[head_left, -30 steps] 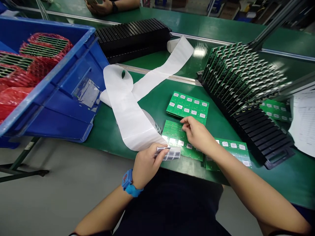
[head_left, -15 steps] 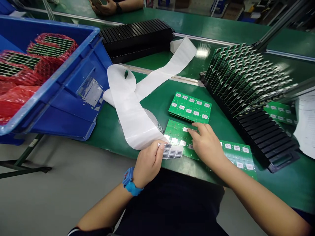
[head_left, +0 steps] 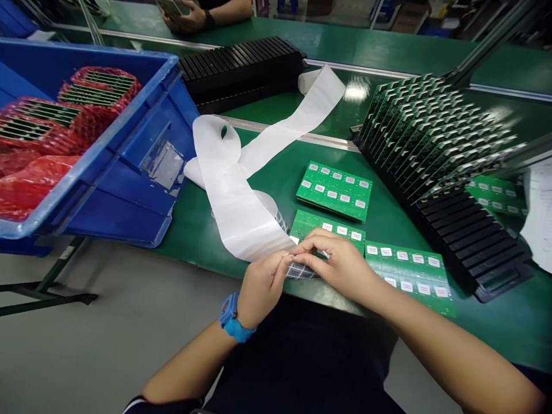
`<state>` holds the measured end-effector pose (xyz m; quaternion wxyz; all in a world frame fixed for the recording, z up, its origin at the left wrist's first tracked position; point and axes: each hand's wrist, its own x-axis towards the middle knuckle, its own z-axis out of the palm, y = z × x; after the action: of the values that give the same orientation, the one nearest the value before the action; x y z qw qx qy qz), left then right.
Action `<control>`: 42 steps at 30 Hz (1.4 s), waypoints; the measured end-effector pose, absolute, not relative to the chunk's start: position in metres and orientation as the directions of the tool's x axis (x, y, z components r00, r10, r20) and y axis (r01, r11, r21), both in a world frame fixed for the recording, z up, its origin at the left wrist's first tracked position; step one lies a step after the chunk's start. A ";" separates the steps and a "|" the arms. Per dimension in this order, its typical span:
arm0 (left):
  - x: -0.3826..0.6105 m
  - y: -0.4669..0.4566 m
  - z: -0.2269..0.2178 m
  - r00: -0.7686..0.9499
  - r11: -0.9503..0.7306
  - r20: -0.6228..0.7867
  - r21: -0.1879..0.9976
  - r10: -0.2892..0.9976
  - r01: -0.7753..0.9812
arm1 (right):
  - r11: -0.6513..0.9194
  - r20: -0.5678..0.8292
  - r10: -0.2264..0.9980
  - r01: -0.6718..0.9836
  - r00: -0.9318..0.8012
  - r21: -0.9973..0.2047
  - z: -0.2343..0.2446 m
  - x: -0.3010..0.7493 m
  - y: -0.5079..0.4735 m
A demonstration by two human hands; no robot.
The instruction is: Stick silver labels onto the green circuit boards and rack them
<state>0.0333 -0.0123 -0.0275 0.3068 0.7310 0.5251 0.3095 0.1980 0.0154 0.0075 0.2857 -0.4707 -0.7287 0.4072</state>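
"Green circuit-board panels on the green mat (head_left: 194, 230): how many lie flat?"

"Four: the upper panel (head_left: 334, 191), the middle panel (head_left: 328, 225) just beneath the hands, the right panel (head_left: 409, 278), and a far panel (head_left: 495, 195) past the black rack (head_left: 470, 241). That rack carries rows of upright boards (head_left: 431, 135), too many to count."

"Any writing?"

"White labels, five to a row in two rows on the upper panel, but the print is too small to read. The same goes for the label strip (head_left: 302, 272)."

"And the hands?"

"Together. The left hand (head_left: 261, 289), with a blue wrist strap (head_left: 235, 330), pinches the strip. The right hand (head_left: 340, 267) closes on its upper edge, above the middle panel."

"What's nearby?"

"White backing liner (head_left: 235, 195) loops from the strip toward a blue crate (head_left: 142, 149) of red bags (head_left: 30, 184). Across the belt, a co-worker's hands (head_left: 183, 20) hold a phone (head_left: 170, 7)."
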 end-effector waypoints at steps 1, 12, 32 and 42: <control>0.033 -0.012 -0.029 0.243 -0.265 0.143 0.755 0.959 0.600 | 0.198 0.012 0.922 0.442 -0.388 -0.875 0.009 0.199 0.016; 0.024 -0.009 -0.026 0.413 -0.386 0.131 0.674 0.901 0.630 | -0.085 -0.258 0.962 0.805 -0.086 -0.587 -0.007 0.233 0.064; 0.024 -0.010 -0.025 0.421 -0.340 0.024 0.631 0.907 0.697 | 0.039 -0.070 0.995 0.910 -0.075 -0.412 -0.026 0.217 0.058; 0.027 -0.009 -0.023 0.411 -0.338 0.024 0.615 0.911 0.713 | 0.276 0.180 0.956 0.922 -0.233 -0.271 -0.017 0.212 0.055</control>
<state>0.0268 -0.0088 -0.0227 0.2669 0.7964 0.5099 0.1858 0.2117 0.0555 -0.0167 0.1560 -0.5991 -0.7835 0.0538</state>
